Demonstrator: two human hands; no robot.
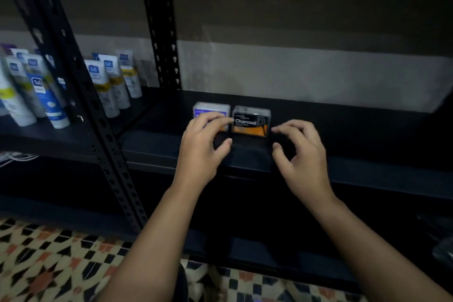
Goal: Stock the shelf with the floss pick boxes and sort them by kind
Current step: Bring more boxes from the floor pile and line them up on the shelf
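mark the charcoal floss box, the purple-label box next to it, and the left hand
charcoal floss pick box (251, 122): head view, on its front label.
purple-label floss pick box (211, 108): head view, on its clear top, above the fingers.
left hand (201, 148): head view, on the back of the hand.

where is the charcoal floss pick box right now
In the head view, the charcoal box stands on the dark shelf near centre frame, right beside the purple-labelled box, between the left hand and right hand.
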